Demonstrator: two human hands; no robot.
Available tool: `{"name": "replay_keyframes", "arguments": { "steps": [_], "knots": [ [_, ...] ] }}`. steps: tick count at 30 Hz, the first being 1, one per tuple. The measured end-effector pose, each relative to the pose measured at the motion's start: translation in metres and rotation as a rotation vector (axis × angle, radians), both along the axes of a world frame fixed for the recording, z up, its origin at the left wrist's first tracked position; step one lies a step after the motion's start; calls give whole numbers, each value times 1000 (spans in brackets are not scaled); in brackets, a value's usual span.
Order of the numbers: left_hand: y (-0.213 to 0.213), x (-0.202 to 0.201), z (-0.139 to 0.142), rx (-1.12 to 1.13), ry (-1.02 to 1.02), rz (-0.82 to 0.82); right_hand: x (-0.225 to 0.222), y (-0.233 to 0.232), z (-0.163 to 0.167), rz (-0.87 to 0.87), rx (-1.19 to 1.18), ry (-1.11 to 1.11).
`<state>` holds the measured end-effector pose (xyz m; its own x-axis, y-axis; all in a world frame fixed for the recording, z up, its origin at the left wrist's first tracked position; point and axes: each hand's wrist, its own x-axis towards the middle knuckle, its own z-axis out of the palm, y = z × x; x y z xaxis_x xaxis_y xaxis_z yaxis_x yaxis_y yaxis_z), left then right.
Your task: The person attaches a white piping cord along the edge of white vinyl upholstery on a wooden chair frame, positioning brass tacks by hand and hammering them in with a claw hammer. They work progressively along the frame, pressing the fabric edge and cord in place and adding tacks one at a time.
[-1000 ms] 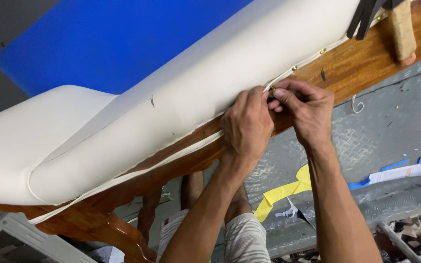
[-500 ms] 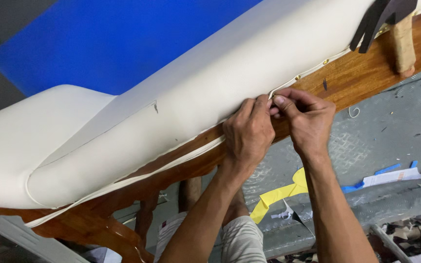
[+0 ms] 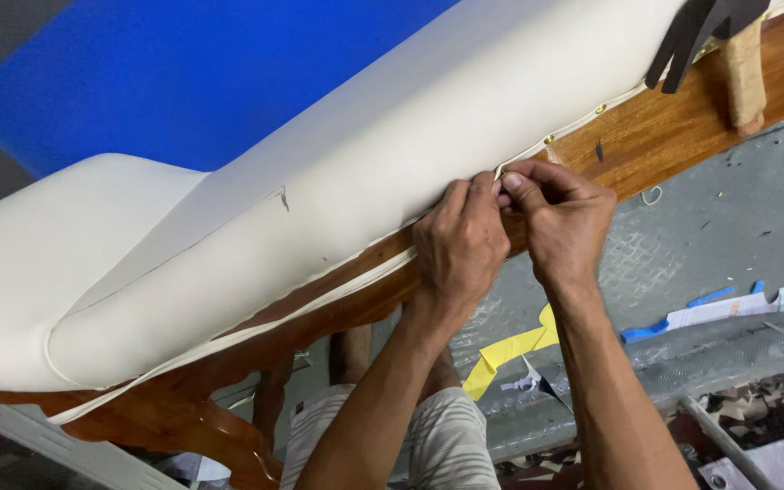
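- One large cream upholstered seat (image 3: 319, 209), lying tilted across the view above a blue panel (image 3: 210, 73); placed as a second ago.
- One polished wooden rail (image 3: 673, 127) directly under the seat's lower edge, with a studded metal floor (image 3: 728, 227) below; no shift against the seat.
- One white piping cord (image 3: 229, 340), running along the joint between seat and rail; hanging slightly loose to the lower left, tucked tight to the upper right, seized at the meeting point between the two hands.
- Left hand (image 3: 460, 240): knuckles up over the rail, fingertips closed on the cord at the seam; drawn closer to the other hand than a second ago.
- Right hand (image 3: 560, 213): thumb and forefinger pinched shut on the same stretch of cord, touching the left fingertips; same place on the seam as before, hence judged to be work held at one spot, not advanced along the rail.
- Hammer (image 3: 744, 68) resting on the rail at upper right, untouched.
- Yellow tape strip (image 3: 510, 349) on the floor, well below the hands.
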<state>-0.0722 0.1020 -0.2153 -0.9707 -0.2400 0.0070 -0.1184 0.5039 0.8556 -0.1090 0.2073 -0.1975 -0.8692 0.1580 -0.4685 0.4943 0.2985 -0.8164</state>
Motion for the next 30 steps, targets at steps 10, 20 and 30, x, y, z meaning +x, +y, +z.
{"name": "replay_keyframes", "arguments": {
  "steps": [10,20,30],
  "knots": [
    [-2,2,-2,-13,3,-10,0,-5,-5,-67,38,-29],
    [-13,-4,1,-220,-84,11,0,3,-11,-188,-153,-99],
    [-11,-12,4,-185,-174,44,5,16,-17,-183,-314,-116]
  ]
}}
